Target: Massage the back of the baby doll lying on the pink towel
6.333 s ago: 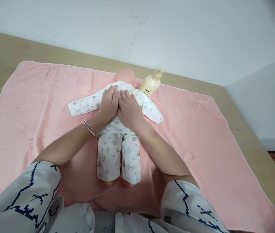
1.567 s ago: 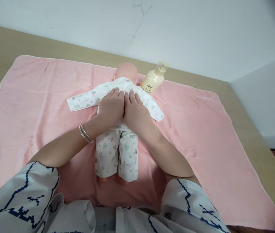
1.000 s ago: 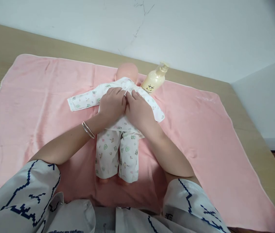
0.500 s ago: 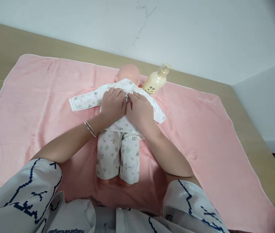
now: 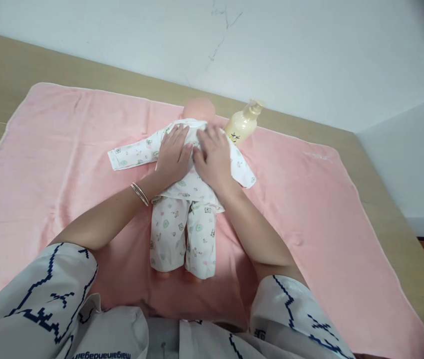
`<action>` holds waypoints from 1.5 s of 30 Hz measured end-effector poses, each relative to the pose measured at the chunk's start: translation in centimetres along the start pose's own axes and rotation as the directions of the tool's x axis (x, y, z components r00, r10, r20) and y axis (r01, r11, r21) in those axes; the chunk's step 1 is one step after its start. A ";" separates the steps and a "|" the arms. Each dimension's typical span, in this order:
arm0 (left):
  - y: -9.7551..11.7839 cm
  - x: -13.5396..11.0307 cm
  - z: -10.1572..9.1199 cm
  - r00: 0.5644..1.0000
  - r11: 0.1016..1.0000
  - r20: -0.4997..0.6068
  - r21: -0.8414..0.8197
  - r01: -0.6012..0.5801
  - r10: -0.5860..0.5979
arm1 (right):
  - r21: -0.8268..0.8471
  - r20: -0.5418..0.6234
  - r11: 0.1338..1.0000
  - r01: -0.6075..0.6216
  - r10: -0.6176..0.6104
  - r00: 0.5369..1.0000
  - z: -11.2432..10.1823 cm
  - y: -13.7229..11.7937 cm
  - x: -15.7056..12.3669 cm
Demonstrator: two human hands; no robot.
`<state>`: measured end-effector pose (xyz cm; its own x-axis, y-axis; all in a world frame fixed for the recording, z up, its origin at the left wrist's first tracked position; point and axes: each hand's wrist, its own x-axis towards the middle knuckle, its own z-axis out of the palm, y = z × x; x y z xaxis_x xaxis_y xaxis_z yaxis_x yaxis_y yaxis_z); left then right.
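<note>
A baby doll lies with its head toward the wall, dressed in a white printed top and matching trousers. My left hand rests flat on the left side of the top, fingers stretched toward the doll's head. On the right side of the top lies my right hand, its fingers extended and slightly blurred. The two thumbs are close together near the middle of the top. Neither hand grips anything. The doll's feet just show below the trouser hems.
A pale yellow pump bottle lies tilted beside the doll's head, near the right shoulder. Under everything spreads a pink blanket on a wooden table. A white wall rises behind, with another wall at the right.
Both hands have slid a little up the top toward the doll's shoulders. Their fingers have straightened and the hands have moved slightly apart at the fingertips.
</note>
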<state>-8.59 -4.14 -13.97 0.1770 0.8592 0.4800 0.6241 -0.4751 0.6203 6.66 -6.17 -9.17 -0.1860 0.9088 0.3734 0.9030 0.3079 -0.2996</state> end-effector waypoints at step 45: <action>5.2 12.6 2.1 0.904 0.901 0.390 -0.434 0.015 0.173 | -0.071 -0.188 0.996 -0.048 0.034 0.982 -4.3 7.9 3.7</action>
<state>-1.50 4.67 -6.01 0.5647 0.7689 0.2997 0.2345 -0.4977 0.8351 14.82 -1.56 -6.37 -0.0790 0.8495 0.5216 0.9360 0.2433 -0.2545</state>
